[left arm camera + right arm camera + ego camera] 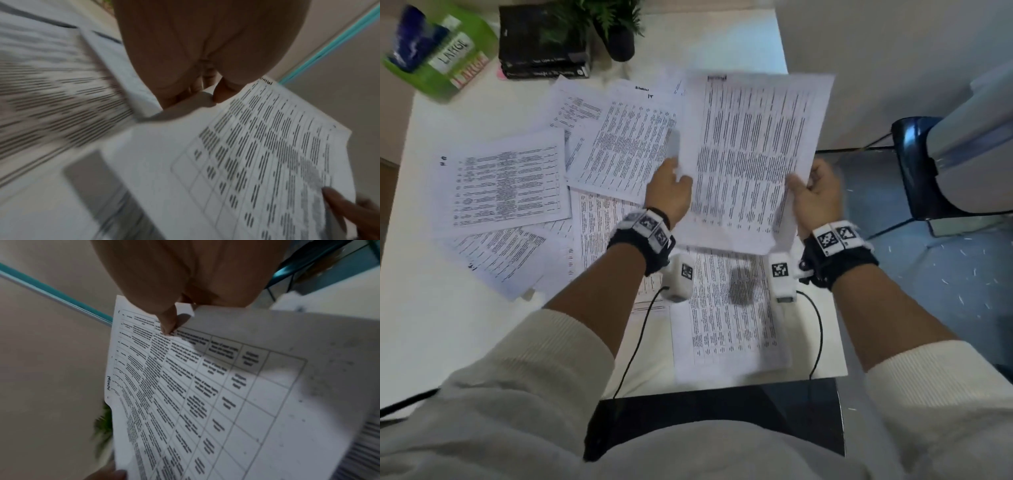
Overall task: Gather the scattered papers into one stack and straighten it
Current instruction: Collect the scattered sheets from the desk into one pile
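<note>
A printed sheet (750, 150) with a table of text is lifted above the white table (441, 325), tilted toward me. My left hand (671, 192) pinches its left edge and my right hand (815, 195) pinches its right edge. The left wrist view shows the sheet (257, 154) with my left thumb (222, 91) on it. In the right wrist view the sheet (205, 394) sits under my right thumb (168, 322). Several other printed papers (506, 185) lie scattered and overlapping on the table, one (729, 318) right below my hands.
A green box (445, 51) stands at the table's back left. Beside it are dark books (541, 41) and a potted plant (616, 31). A dark chair (917, 171) stands on the blue floor to the right. Cables (633, 349) trail from my wrists.
</note>
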The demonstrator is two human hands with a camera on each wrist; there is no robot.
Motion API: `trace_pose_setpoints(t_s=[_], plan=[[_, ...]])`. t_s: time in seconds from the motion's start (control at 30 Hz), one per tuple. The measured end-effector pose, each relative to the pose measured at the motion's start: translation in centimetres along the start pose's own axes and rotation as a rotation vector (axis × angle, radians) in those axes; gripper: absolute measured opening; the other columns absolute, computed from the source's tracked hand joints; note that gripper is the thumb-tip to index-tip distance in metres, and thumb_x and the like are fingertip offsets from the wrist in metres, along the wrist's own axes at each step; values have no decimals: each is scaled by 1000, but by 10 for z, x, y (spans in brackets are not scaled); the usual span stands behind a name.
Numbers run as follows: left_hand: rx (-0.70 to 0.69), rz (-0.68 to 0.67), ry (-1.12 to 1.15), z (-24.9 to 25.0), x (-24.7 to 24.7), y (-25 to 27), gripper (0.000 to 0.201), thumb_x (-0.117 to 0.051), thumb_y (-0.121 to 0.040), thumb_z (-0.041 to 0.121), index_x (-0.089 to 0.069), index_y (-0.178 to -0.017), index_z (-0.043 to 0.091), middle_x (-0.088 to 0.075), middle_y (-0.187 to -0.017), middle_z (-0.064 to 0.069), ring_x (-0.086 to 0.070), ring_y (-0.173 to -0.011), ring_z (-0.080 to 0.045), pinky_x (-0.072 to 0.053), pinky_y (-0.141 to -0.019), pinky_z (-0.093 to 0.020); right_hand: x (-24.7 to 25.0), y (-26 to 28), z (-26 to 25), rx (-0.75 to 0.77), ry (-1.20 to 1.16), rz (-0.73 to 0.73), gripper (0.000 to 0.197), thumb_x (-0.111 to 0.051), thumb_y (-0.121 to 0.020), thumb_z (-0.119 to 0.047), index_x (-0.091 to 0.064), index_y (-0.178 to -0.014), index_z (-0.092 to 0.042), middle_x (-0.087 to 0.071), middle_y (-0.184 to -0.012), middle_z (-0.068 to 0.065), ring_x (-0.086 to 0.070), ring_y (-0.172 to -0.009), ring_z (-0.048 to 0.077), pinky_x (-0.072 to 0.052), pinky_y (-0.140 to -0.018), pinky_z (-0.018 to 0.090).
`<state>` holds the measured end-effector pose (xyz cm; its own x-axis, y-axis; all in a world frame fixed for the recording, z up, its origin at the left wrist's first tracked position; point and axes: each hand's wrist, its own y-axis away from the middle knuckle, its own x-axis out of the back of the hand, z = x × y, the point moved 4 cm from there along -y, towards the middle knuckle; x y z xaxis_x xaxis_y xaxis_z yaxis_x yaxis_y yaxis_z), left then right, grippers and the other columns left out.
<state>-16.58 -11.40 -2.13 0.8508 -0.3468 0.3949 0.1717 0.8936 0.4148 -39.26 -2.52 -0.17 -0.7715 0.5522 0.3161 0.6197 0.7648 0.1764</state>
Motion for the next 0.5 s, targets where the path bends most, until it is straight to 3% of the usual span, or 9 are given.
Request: trace_pose_setpoints(t_s=[0.03,0.07,0.13,0.17,0.23,0.27,0.3,0.37,0.5], plan=[[42,-12,-38,-14,-1,10,35,-44,-98,18,-48,-133,16,-60,-129,-4,-62,-77,-14,-51,-63,-26,1,10,13,-58,48,-19,22,-60,-96,-8,-58,-118,-4,-66,-96,-10,-63,-80,-4,-55,-82,23],[67,-27,-79,-28,-3,20,26,-45,-98,15,-52,-123,13,-63,-115,-4,-56,-67,-12,-45,-56,-23,2,21,28,-118,111,-44,26,-60,-97,-10,-55,-122,-3,-66,-101,-7,-63,-86,2,-52,-86,25],[88,-74,-201,-59,-9,43,8,-49,-96,15,-56,-95,13,-59,-90,-1,-53,-68,-15,-46,-59,-26,3,40,60,-163,320,-116,19,-60,-97,-16,-57,-114,-7,-65,-106,9,-63,-100,23,-51,-90,37],[94,-105,-280,-73,-11,53,12,-50,-93,16,-53,-82,13,-57,-81,-1,-52,-68,-18,-49,-64,-32,3,49,73,-171,413,-159,7,-60,-96,-19,-55,-98,-14,-62,-96,7,-58,-88,26,-51,-81,36],[126,-158,-390,-100,-16,68,25,-54,-89,18,-46,-65,13,-52,-69,-3,-48,-62,-19,-47,-68,-36,5,65,94,-183,567,-221,29,-59,-97,-20,-38,-76,-23,-45,-75,-5,-39,-72,16,-37,-58,23],[131,-167,-410,-111,-17,74,29,-56,-87,19,-45,-62,13,-52,-66,-3,-48,-60,-19,-44,-66,-33,7,73,100,-177,623,-226,34,-59,-97,-19,-35,-73,-21,-41,-69,-4,-39,-63,17,-29,-52,22],[140,-168,-420,-118,-16,77,27,-58,-86,22,-49,-63,11,-55,-67,-3,-51,-60,-19,-42,-66,-30,10,79,103,-153,672,-221,35,-59,-97,-19,-36,-71,-16,-41,-66,0,-36,-57,15,-26,-49,23],[156,-116,-450,-122,-10,81,19,-60,-86,29,-61,-86,10,-64,-77,-1,-60,-71,-19,-42,-69,-26,15,86,102,-101,774,-212,34,-61,-96,-17,-40,-71,-11,-44,-64,4,-36,-53,13,-25,-47,24],[107,-11,-432,-108,-7,78,58,-60,-87,31,-45,-139,9,-68,-89,-8,-63,-81,-24,-46,-77,-30,15,87,99,-123,807,-248,30,-57,-96,-11,-40,-71,-10,-43,-62,1,-38,-55,14,-26,-49,25]])
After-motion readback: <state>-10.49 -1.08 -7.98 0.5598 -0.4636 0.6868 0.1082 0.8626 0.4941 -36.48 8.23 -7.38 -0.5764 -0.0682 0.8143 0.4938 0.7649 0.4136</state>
